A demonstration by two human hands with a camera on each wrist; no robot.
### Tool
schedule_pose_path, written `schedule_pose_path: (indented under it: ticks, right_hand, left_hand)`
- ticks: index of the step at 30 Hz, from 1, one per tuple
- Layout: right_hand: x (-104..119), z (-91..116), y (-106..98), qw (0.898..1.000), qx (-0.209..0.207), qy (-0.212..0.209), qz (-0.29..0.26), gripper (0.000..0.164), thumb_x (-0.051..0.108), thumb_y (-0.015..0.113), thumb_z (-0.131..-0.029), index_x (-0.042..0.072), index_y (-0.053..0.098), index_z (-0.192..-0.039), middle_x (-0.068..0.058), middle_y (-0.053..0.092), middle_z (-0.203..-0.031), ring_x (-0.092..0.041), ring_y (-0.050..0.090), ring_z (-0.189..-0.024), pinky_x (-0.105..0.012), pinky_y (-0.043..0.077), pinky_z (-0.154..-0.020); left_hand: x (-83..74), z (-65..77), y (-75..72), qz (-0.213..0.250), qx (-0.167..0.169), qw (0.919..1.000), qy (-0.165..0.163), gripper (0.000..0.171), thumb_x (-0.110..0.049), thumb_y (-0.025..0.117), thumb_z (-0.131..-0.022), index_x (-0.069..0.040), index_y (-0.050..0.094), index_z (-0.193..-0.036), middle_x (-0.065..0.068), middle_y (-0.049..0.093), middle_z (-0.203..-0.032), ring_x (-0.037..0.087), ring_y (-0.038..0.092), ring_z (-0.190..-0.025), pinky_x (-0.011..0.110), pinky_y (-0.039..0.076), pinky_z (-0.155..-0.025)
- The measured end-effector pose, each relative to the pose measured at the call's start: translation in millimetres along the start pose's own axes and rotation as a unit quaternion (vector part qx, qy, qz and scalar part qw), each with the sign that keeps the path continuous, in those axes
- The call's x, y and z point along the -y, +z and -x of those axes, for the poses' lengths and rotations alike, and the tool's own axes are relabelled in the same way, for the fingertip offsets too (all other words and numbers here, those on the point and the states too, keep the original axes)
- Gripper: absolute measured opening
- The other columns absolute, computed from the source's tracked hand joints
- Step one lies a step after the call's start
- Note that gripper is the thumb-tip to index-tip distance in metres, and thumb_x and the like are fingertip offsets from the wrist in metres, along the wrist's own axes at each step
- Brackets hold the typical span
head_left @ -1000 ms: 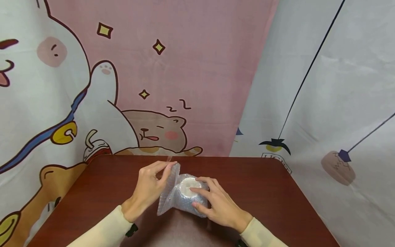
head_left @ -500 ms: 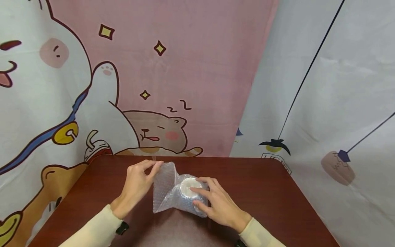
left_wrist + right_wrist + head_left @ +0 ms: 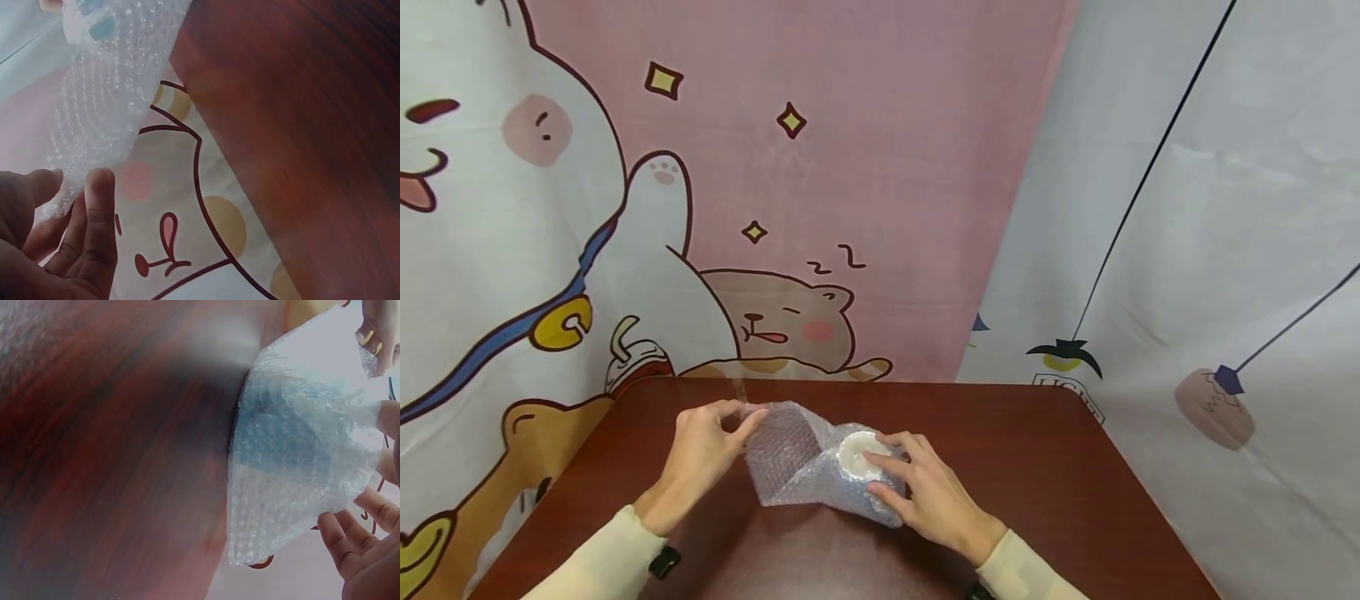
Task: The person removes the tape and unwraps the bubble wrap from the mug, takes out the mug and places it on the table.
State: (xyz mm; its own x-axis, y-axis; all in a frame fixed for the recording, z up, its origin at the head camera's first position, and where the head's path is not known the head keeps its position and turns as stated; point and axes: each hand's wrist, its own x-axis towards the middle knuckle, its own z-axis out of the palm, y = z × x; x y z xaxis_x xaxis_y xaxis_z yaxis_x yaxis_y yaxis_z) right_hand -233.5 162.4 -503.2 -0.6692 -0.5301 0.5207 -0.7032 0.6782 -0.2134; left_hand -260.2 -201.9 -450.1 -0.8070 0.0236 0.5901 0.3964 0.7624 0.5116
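Observation:
A round object with a white disc-like end [image 3: 852, 455] and a bluish body [image 3: 281, 434] lies on the table, wrapped in clear bubble wrap [image 3: 782, 454]. What kind of object it is, I cannot tell through the wrap. My left hand [image 3: 696, 446] pinches the free edge of the sheet between thumb and fingers, left of the object, and a thin clear strip [image 3: 740, 388] sticks up there. On the other side my right hand [image 3: 936, 496] holds the wrapped object, one finger across the white end, the thumb at its near side.
The dark red-brown wooden table [image 3: 1022, 467] reaches back to a cartoon-printed cloth [image 3: 887, 167], which hangs behind it and along both sides. Both sleeves are cream, with a dark wrist band [image 3: 664, 562] visible at the left.
My left hand has drawn the bubble wrap's free edge leftward and slightly down, so the flap lies wider open. The right hand and wrapped object stay in place.

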Motion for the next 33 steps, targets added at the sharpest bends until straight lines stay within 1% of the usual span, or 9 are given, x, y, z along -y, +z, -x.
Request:
schedule_pose_path:
  ticks: [3,6,10,15,21,27,33]
  right_hand:
    - [-0.5,-1.7,0.8,1.0,-0.002,0.006,-0.008,0.047,0.041,0.087,-0.107,0.019,0.079,-0.148,-0.004,0.073,-0.154,-0.024,0.066,-0.139,-0.044,0.067,-0.106]
    - [-0.8,-3.1,0.5,1.0,-0.004,0.016,-0.014,0.04,0.041,0.089,-0.105,0.02,0.077,-0.137,-0.004,0.075,-0.153,-0.024,0.068,-0.14,-0.046,0.066,-0.111]
    - [-1.0,-4.8,-1.6,1.0,-0.007,0.017,-0.012,0.033,0.04,0.092,-0.103,0.021,0.076,-0.125,-0.005,0.077,-0.15,-0.023,0.07,-0.136,-0.046,0.066,-0.109]
    - [-0.9,-7.0,-5.2,1.0,0.003,0.023,-0.019,0.03,0.041,0.092,-0.103,0.021,0.078,-0.121,-0.005,0.078,-0.149,-0.022,0.071,-0.135,-0.046,0.068,-0.109]
    - [0.2,-4.5,-6.0,0.999,0.009,0.034,-0.023,0.029,0.04,0.094,-0.101,0.022,0.081,-0.118,-0.004,0.079,-0.15,-0.022,0.072,-0.135,-0.046,0.068,-0.111]
    - [-1.2,-3.8,-5.1,0.999,0.0,0.026,-0.023,0.029,0.041,0.096,-0.099,0.022,0.082,-0.116,-0.004,0.08,-0.148,-0.021,0.073,-0.132,-0.046,0.068,-0.109]
    - [-2.4,-5.5,-6.0,0.999,0.002,0.022,-0.029,0.029,0.04,0.096,-0.099,0.022,0.083,-0.116,-0.004,0.08,-0.148,-0.021,0.073,-0.132,-0.046,0.069,-0.109]
  left_hand:
    - [5.9,0.4,-2.9,-0.004,0.013,0.9996,-0.024,0.02,-0.025,0.096,-0.1,-0.006,0.092,-0.103,0.01,0.089,-0.09,-0.002,0.063,-0.053,0.021,0.049,-0.058]
    - [11.0,-0.4,-3.8,-0.009,0.025,0.9988,-0.04,0.021,-0.025,0.095,-0.101,-0.004,0.092,-0.102,0.011,0.088,-0.084,0.0,0.066,-0.052,0.023,0.048,-0.057]
    - [16.2,-1.7,-2.6,-0.011,0.041,0.9971,-0.063,0.021,-0.024,0.094,-0.102,-0.003,0.091,-0.099,0.009,0.085,-0.076,0.004,0.068,-0.053,0.024,0.043,-0.053]
    - [22.4,-2.8,0.2,-0.01,0.054,0.9946,-0.088,0.021,-0.023,0.092,-0.104,-0.002,0.091,-0.101,0.008,0.084,-0.076,0.007,0.07,-0.054,0.024,0.045,-0.05]
    - [28.7,-1.0,3.8,-0.008,0.064,0.9925,-0.104,0.02,-0.023,0.091,-0.105,-0.003,0.091,-0.102,0.005,0.081,-0.07,0.008,0.07,-0.055,0.023,0.048,-0.052]
    - [35.6,3.5,6.3,0.005,0.067,0.9905,-0.121,0.022,-0.021,0.091,-0.104,0.001,0.09,-0.105,0.01,0.084,-0.077,0.009,0.073,-0.057,0.022,0.052,-0.049]
    - [40.7,5.9,6.7,0.015,0.07,0.9868,-0.145,0.026,-0.023,0.09,-0.105,0.003,0.089,-0.108,0.012,0.084,-0.077,0.014,0.078,-0.057,0.022,0.052,-0.047]
